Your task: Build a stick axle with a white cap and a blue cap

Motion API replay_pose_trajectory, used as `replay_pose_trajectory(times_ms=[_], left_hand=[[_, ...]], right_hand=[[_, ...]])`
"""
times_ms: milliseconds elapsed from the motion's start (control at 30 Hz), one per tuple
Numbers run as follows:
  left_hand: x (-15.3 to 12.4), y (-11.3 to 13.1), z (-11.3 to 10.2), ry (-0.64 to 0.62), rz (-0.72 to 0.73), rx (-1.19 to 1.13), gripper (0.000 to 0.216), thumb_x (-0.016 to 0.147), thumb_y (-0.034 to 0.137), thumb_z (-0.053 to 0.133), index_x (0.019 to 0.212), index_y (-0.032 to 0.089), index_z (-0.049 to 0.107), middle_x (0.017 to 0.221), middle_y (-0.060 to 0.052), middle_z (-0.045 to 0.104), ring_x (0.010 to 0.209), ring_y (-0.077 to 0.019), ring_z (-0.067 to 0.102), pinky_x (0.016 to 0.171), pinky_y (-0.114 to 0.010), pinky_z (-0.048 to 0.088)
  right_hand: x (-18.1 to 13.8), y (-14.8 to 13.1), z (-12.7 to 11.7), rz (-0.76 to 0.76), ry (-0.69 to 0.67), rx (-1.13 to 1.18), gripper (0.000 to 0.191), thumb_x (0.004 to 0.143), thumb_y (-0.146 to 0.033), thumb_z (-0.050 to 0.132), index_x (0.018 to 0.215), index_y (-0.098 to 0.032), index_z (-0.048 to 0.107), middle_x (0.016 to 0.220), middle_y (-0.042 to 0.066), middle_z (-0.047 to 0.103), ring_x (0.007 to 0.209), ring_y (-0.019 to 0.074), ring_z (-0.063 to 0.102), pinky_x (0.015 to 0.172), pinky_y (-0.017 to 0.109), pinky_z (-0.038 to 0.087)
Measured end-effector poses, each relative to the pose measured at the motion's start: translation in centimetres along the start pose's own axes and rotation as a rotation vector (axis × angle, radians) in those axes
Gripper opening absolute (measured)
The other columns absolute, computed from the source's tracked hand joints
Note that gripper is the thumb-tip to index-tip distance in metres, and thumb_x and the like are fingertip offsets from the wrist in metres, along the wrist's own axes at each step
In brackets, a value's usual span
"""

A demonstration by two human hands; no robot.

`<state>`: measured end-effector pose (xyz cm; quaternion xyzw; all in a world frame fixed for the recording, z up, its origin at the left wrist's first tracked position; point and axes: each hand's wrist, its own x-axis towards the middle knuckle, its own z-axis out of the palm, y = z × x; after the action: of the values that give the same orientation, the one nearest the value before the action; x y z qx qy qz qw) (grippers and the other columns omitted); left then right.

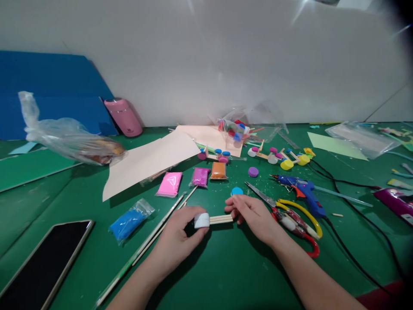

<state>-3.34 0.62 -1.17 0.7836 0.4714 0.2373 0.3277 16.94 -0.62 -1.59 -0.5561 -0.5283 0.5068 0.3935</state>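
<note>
My left hand point(179, 237) pinches a white bottle cap point(201, 221) between thumb and fingers. Several thin wooden sticks point(221, 219), side by side, run from the cap toward the right. At their far end my right hand point(250, 213) is curled, its fingertips close against the stick ends; whether they grip anything is hard to make out. Just beyond those fingers lies a blue bottle cap point(236, 190), partly covered by the hand. A purple cap point(253, 172) rests farther back. Scissors point(285, 213) with red and yellow handles lie beside my right wrist.
A blue glue gun point(301, 189) with its black cord lies at right. Clay packets, one pink point(169, 184) and one blue point(129, 224), sit left of centre. Small cap-wheeled cars point(272, 157) stand behind. A phone point(48, 262) and long sticks point(142, 247) lie at left.
</note>
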Motion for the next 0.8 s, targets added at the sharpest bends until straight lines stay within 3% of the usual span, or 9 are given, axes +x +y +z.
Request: replay_pose_trajectory(times_ms=[133,367,633,800], left_hand=[[0.2,0.1,0.1,-0.029,0.040,0.021,0.015,0.074,0.020,0.054,0.088,0.020,0.060,0.086,-0.003,0.063,0.080,-0.0185,0.055,0.074,-0.032,0.043],[0.5,0.3,0.0,-0.052,0.106,0.011,0.015,0.073,0.018,0.057,0.086,0.020,0.063,0.083,-0.003,0.063,0.079,-0.0184,0.055,0.073,-0.031,0.042],[0.5,0.1,-0.2,-0.063,0.091,0.021,0.017,0.073,0.018,0.057,0.088,0.021,0.064,0.085,-0.004,0.061,0.080,-0.0181,0.055,0.073,-0.030,0.042],[0.5,0.3,-0.3,-0.079,0.082,0.024,0.015,0.073,0.020,0.057,0.086,0.019,0.064,0.082,-0.004,0.061,0.078,-0.0183,0.055,0.071,-0.029,0.042]], right_hand=[[0.0,-0.1,-0.5,-0.083,0.039,-0.160,0.039,0.086,-0.045,0.037,0.084,-0.014,0.061,0.075,0.006,0.063,0.065,0.0142,0.057,0.053,0.024,0.043],[0.1,-0.7,-1.4,-0.118,0.111,-0.228,0.031,0.086,-0.040,0.040,0.087,-0.017,0.060,0.076,0.004,0.063,0.063,0.0143,0.057,0.054,0.024,0.042],[0.1,-0.7,-3.6,-0.222,0.361,-0.474,0.023,0.083,-0.032,0.046,0.099,-0.019,0.057,0.083,0.005,0.062,0.072,0.0181,0.057,0.062,0.028,0.045],[0.5,-0.9,-4.2,-0.325,0.208,-0.807,0.036,0.079,-0.022,0.048,0.115,-0.019,0.049,0.102,0.008,0.056,0.083,0.0200,0.055,0.072,0.033,0.046]])
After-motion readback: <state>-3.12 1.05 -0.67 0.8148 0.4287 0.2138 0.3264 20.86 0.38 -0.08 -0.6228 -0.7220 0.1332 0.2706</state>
